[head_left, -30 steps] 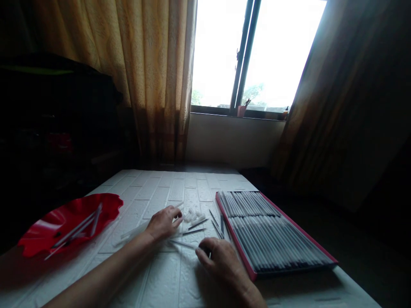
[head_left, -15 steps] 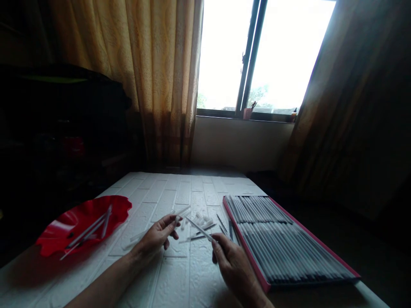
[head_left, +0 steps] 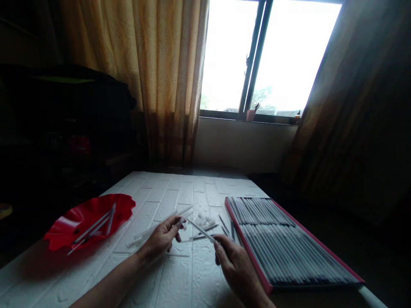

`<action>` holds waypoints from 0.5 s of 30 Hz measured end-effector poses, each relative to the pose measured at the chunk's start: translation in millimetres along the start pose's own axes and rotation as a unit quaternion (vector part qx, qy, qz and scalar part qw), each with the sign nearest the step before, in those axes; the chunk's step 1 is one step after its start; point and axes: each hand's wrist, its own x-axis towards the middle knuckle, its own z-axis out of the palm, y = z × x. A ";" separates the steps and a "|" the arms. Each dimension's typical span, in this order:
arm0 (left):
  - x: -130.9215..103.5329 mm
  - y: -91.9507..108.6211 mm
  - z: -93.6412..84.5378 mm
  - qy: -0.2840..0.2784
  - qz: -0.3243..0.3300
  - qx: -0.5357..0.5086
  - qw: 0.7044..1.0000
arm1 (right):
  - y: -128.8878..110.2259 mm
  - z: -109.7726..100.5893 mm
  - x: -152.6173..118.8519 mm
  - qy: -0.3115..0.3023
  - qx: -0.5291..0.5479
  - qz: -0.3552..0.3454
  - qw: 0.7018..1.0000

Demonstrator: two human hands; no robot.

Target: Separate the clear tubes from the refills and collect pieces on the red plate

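Note:
Over the middle of the table, my right hand (head_left: 236, 261) grips a slim, pale, pen-like stick (head_left: 201, 229), its far end pointing up and left. That end reaches close to my left hand (head_left: 168, 233), whose thumb and fingers pinch a small whitish piece (head_left: 183, 221); whether stick and piece touch I cannot tell. Behind the hands lies a loose pile of short whitish caps (head_left: 204, 220). Several thin dark sticks (head_left: 224, 223) rest between the pile and the box. Clear tubes (head_left: 141, 234) lie beside and behind my left hand.
To the right stands a shallow red-edged box (head_left: 269, 282) filled with two rows of grey sticks. A red wavy-rimmed dish (head_left: 58, 224) with a few sticks is at the left. The white brick-patterned table (head_left: 173, 278) reaches towards a curtain (head_left: 167, 77) and window.
The view has shifted slightly, so most things appear a little further right. My left fingers have moved closer to the stick's end. Both hands keep their grip.

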 end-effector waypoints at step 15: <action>0.5 6.7 2.2 0.018 -0.078 -0.128 0.989 | -1.0 5.6 -1.0 -0.032 -0.026 -0.025 0.999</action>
